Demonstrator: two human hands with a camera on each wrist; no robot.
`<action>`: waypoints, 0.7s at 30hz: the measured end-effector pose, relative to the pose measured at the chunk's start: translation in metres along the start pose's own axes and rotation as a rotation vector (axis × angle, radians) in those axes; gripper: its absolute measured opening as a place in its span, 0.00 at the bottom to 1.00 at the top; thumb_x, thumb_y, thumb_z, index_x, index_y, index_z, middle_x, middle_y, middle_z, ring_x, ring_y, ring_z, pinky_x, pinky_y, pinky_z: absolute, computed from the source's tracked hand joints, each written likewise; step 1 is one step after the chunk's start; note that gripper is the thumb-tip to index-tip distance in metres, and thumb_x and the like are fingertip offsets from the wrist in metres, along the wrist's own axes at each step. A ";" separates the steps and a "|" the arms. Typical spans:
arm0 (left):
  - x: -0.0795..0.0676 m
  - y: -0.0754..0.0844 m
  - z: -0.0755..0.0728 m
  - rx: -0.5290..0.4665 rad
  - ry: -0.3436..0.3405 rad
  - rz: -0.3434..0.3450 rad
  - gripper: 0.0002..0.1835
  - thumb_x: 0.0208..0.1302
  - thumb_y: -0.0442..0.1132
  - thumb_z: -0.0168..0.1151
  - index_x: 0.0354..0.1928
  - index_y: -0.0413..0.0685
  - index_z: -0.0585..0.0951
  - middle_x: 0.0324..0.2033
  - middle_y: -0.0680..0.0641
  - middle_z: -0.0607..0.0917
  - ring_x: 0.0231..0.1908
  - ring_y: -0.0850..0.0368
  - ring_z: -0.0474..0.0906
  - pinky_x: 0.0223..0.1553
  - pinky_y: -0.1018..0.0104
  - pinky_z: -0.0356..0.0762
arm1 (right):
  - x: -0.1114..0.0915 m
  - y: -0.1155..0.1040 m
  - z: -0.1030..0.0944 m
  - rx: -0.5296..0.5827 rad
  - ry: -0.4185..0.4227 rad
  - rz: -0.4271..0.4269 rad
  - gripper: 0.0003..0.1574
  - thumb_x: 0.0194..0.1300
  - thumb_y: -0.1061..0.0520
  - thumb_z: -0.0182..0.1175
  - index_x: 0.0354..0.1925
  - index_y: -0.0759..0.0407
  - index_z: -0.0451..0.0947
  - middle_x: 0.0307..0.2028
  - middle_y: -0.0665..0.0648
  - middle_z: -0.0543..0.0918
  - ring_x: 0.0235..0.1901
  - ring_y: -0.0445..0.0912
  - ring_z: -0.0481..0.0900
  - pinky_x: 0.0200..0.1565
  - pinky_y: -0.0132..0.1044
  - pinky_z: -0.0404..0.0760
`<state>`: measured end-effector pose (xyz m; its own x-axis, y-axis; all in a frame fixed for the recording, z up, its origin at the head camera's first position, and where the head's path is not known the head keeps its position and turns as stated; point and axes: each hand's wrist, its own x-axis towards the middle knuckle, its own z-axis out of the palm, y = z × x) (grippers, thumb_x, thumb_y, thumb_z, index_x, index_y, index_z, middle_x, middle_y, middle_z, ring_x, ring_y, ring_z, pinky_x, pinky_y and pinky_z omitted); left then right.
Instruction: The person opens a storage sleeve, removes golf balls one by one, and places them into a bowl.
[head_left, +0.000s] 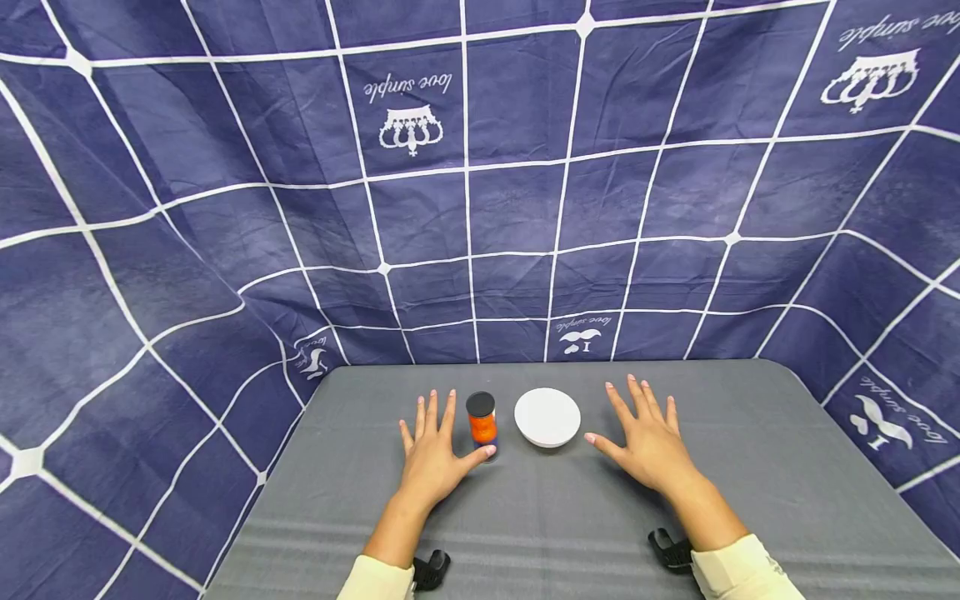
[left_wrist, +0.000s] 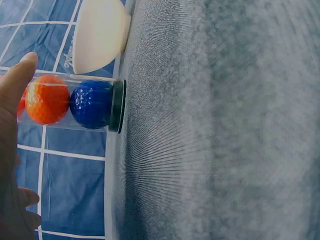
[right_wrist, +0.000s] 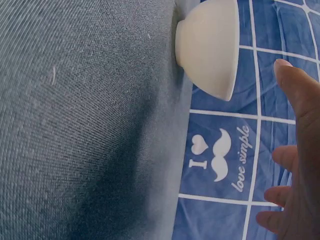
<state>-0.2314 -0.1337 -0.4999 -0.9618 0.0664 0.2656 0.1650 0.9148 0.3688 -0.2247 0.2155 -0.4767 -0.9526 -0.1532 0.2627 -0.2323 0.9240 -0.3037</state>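
left hand (head_left: 433,467): fingers spread, pinching nothing. clear tube (left_wrist: 66,123) stands upright on the grey table (head_left: 570,517), just beside its thumb; can't tell if they touch. through the wall: orange ball (left_wrist: 48,100) above a blue ball (left_wrist: 92,104). right hand (head_left: 651,446) also spread, nothing gripped. white bowl (head_left: 547,417) sits upright between the hands, near the right thumb but apart from it. handling guess: tube light, stiff, smooth, maybe tippy; best wrapped mid-wall, below the black cap (head_left: 480,404). bowl looks rigid, slick, possibly brittle; rim pinch or cupped sides.
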 end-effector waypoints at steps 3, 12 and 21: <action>0.000 0.001 0.001 -0.037 -0.010 -0.010 0.63 0.48 0.81 0.61 0.81 0.58 0.51 0.81 0.40 0.49 0.80 0.38 0.41 0.71 0.24 0.43 | 0.000 0.001 0.000 -0.002 -0.002 0.005 0.60 0.61 0.22 0.58 0.78 0.53 0.57 0.78 0.71 0.52 0.77 0.70 0.48 0.70 0.75 0.40; 0.000 0.005 0.006 -0.307 0.010 -0.010 0.61 0.50 0.69 0.72 0.80 0.54 0.53 0.77 0.38 0.59 0.77 0.37 0.54 0.71 0.31 0.56 | 0.001 0.002 0.008 0.026 0.037 -0.034 0.55 0.64 0.28 0.61 0.77 0.54 0.58 0.77 0.71 0.56 0.75 0.69 0.56 0.70 0.71 0.54; 0.000 0.013 0.008 -0.466 0.037 -0.011 0.55 0.53 0.62 0.74 0.78 0.50 0.58 0.72 0.37 0.70 0.70 0.38 0.69 0.69 0.39 0.66 | 0.003 -0.001 0.014 0.099 0.111 -0.104 0.48 0.65 0.36 0.65 0.75 0.54 0.63 0.75 0.67 0.62 0.70 0.68 0.66 0.65 0.69 0.66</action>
<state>-0.2313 -0.1184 -0.5019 -0.9570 0.0354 0.2880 0.2434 0.6381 0.7305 -0.2302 0.2093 -0.4885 -0.8961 -0.2015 0.3955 -0.3522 0.8651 -0.3571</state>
